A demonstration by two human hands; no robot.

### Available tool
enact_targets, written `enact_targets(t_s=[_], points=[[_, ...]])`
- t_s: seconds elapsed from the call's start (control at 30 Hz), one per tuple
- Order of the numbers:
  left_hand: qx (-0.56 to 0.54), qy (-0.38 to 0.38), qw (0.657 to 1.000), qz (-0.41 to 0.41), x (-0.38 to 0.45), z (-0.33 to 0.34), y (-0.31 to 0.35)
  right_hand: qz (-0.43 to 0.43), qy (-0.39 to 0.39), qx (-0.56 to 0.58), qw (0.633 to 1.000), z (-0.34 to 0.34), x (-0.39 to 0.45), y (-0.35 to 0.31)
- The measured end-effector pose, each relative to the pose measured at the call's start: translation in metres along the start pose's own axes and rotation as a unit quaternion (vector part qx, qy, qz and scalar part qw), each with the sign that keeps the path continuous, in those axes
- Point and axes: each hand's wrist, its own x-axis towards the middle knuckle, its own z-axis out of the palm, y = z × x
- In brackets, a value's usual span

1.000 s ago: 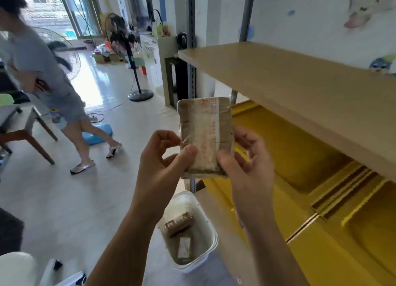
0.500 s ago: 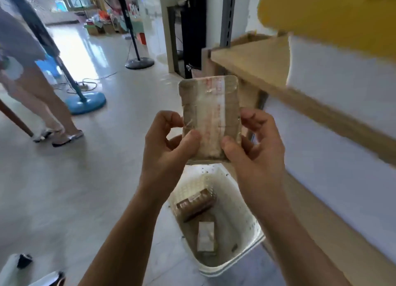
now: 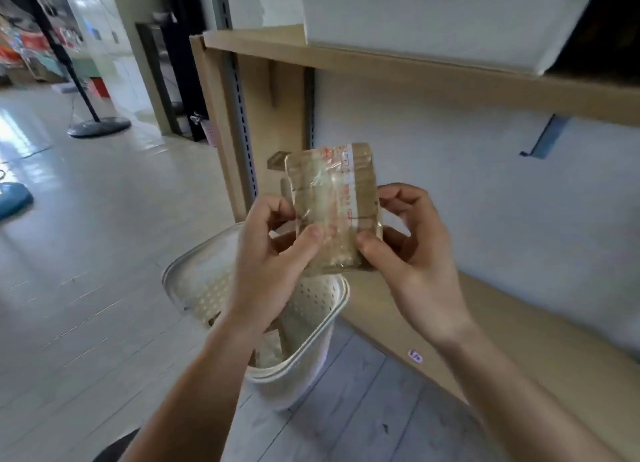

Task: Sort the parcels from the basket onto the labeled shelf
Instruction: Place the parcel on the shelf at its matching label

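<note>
Parcel (image 3: 332,208) gripped upright by both hands (image 3: 277,253), unshelved; more left in basket (image 3: 194,278) at six o'clock; bottom shelf (image 3: 519,350) apparently bare.

The red print on the label of the brown, tape-wrapped flat parcel (image 3: 332,208) is too blurred for you to read. Your left hand (image 3: 273,267) and right hand (image 3: 412,253) cover its lower corners, and your fingers (image 3: 398,198) curl out of sight behind it. Your left forearm hides most of the inside of the white perforated plastic basket (image 3: 311,375); only scraps of brown and pale packets (image 3: 268,352) show there. The small white sticker (image 3: 415,356) on the lower wooden shelf edge is too small to make out. The white box (image 3: 433,18) on the upper shelf is cut off by the top edge.
</note>
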Motion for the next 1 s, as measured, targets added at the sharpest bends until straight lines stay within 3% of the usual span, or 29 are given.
enact_targets(t_s=[0.23, 0.37, 0.5, 0.7, 0.8, 0.87, 1.0], points=[[-0.074, -0.203, 0.976, -0.037, -0.037, 0.145, 0.047, -0.03, 0.153, -0.08, 0.984, -0.138, -0.081, -0.061], [-0.109, -0.257, 0.958, -0.061, -0.051, 0.209, 0.052, -0.012, 0.209, -0.119, 0.971, -0.192, -0.107, -0.069], [-0.134, -0.27, 0.951, -0.074, -0.061, 0.245, 0.034, 0.016, 0.251, -0.123, 0.96, -0.221, -0.113, -0.043], [-0.134, -0.27, 0.95, -0.079, -0.041, 0.275, -0.008, 0.074, 0.291, 0.045, 0.953, -0.256, -0.088, -0.018], [-0.072, -0.231, 0.968, -0.061, -0.039, 0.288, -0.024, 0.042, 0.303, 0.013, 0.952, -0.258, -0.075, -0.006], [-0.087, -0.212, 0.967, -0.113, -0.042, 0.293, -0.029, 0.025, 0.269, -0.014, 0.963, -0.254, -0.071, 0.005], [-0.236, -0.255, 0.909, -0.229, -0.042, 0.291, -0.027, 0.016, 0.274, -0.127, 0.953, -0.253, -0.066, 0.018]])
